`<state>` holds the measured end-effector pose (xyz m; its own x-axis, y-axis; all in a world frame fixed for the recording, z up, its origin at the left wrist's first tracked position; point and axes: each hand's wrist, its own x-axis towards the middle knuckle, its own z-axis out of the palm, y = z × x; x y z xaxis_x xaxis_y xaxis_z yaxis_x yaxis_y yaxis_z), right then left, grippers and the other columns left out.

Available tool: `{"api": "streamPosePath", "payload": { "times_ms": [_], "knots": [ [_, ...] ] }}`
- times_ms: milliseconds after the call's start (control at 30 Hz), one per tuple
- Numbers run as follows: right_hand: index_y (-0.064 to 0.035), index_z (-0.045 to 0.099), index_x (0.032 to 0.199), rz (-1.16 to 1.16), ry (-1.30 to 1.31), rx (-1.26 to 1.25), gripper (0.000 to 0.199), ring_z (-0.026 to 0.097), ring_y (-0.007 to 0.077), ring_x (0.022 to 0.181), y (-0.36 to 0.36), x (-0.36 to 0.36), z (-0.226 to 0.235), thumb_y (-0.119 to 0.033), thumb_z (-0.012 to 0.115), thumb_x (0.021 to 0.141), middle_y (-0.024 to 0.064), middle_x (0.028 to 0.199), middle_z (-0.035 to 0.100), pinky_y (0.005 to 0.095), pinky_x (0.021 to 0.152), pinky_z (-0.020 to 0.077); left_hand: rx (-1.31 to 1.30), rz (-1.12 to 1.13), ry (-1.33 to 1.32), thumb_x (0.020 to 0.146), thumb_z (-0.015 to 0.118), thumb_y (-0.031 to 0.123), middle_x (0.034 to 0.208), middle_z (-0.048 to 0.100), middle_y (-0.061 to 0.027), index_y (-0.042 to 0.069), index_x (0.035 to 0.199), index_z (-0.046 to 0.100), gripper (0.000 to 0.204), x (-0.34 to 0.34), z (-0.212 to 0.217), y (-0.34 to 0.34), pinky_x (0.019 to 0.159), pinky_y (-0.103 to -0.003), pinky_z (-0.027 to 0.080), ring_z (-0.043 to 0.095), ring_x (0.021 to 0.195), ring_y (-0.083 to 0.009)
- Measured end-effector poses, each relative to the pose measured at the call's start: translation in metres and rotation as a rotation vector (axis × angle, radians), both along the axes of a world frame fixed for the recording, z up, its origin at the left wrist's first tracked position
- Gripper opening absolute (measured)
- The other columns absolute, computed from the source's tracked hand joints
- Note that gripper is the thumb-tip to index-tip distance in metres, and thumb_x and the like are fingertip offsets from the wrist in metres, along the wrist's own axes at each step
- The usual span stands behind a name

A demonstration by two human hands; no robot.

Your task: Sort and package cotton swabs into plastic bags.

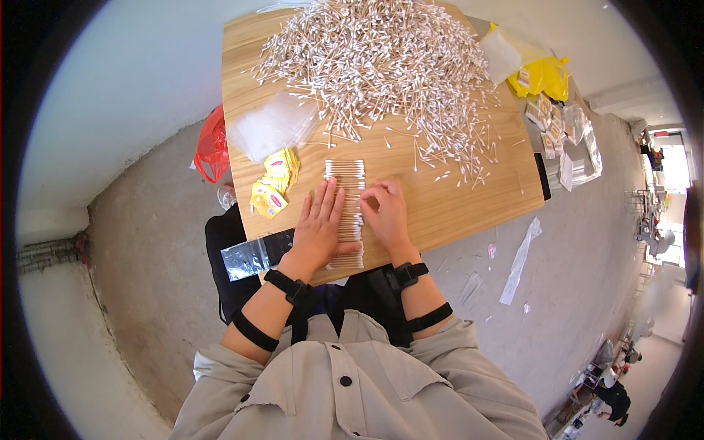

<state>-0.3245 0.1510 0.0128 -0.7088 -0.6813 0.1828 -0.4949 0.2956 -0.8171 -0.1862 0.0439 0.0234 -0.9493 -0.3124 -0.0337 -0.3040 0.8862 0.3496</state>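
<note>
Beige shirt point(352, 389), nearest. Left hand point(319, 224): flat, fingers spread, pressing the row of cotton swabs point(347, 213) at the table's point(455, 198) near edge. Right hand point(386, 214): curled against the row's right side. Swabs likely light, rolling, best squared from both ends. Left: yellow sachets point(273, 187), clear bags point(275, 126). Far: loose swab heap point(381, 66).
</note>
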Motion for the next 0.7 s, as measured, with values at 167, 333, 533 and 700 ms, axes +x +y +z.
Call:
{"api": "streamPosePath", "payload": {
  "times_ms": [167,333,533,700],
  "knots": [
    [-0.0068,0.064,0.085,0.008,0.066,-0.014,0.014,0.055,0.0313,0.097,0.000,-0.001,-0.006,-0.005,0.072,0.073,0.0121,0.099,0.054,0.0376,0.084,0.0463,-0.039,0.004,0.006,0.064,0.068,0.067,0.157,0.017,-0.0164,0.000,0.147,0.026,0.114,0.002,-0.002,0.000,0.117,-0.047,0.013,0.013,0.146,-0.0294],
    [-0.0070,0.064,0.085,0.020,0.129,-0.063,0.015,0.055,0.0316,0.099,0.002,0.000,-0.011,-0.006,0.072,0.073,0.0121,0.099,0.055,0.0382,0.084,0.0462,-0.031,0.006,0.014,0.065,0.066,0.069,0.157,0.016,-0.0157,0.002,0.148,0.025,0.114,0.004,-0.003,0.001,0.117,-0.047,0.012,0.012,0.147,-0.0290],
    [-0.0062,0.064,0.085,-0.008,-0.016,-0.112,0.015,0.054,0.0309,0.099,0.004,0.003,-0.014,-0.006,0.073,0.073,0.0128,0.098,0.055,0.0383,0.085,0.0450,-0.018,0.012,-0.006,0.067,0.064,0.070,0.158,0.015,-0.0159,0.002,0.148,0.024,0.113,0.004,-0.003,0.003,0.117,-0.048,0.011,0.012,0.147,-0.0294],
    [-0.0061,0.064,0.088,-0.070,0.091,-0.090,0.017,0.054,0.0308,0.095,-0.003,0.006,-0.013,-0.006,0.073,0.073,0.0133,0.098,0.055,0.0373,0.082,0.0458,-0.024,0.026,0.011,0.066,0.067,0.067,0.157,0.014,-0.0190,0.002,0.148,0.024,0.114,0.004,-0.002,0.003,0.117,-0.049,0.012,0.013,0.146,-0.0321]
  ]
}}
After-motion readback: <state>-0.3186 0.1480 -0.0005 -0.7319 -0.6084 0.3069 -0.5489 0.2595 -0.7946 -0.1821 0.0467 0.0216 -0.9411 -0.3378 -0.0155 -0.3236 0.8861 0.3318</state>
